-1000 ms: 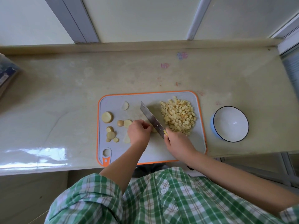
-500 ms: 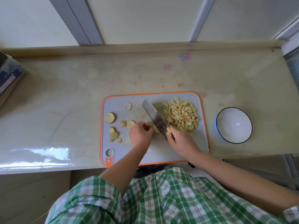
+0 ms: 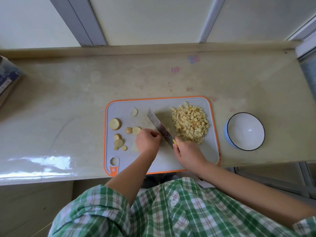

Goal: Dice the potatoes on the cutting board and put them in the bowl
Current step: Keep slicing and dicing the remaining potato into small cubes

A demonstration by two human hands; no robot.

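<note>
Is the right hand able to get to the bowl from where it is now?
Probably yes: the bowl sits on the counter right of the cutting board, with nothing between it and the right hand. That hand grips the knife, though, so it isn't free to grasp.

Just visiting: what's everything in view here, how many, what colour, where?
countertop: one, beige, across view.
cutting board: one, grey, orange rim, countertop's near edge.
diced potato: one pile, pale yellow, board's right.
potato slices: about nine, pale yellow, board's left.
knife: one, steel, mid-board.
bowl: one, white inside, blue outside, right of board.
box: one, blue-white, left edge.
shirt: one, green plaid, bottom.
left hand: one, fingers curled beside the blade.
right hand: one, grips the knife.
</note>
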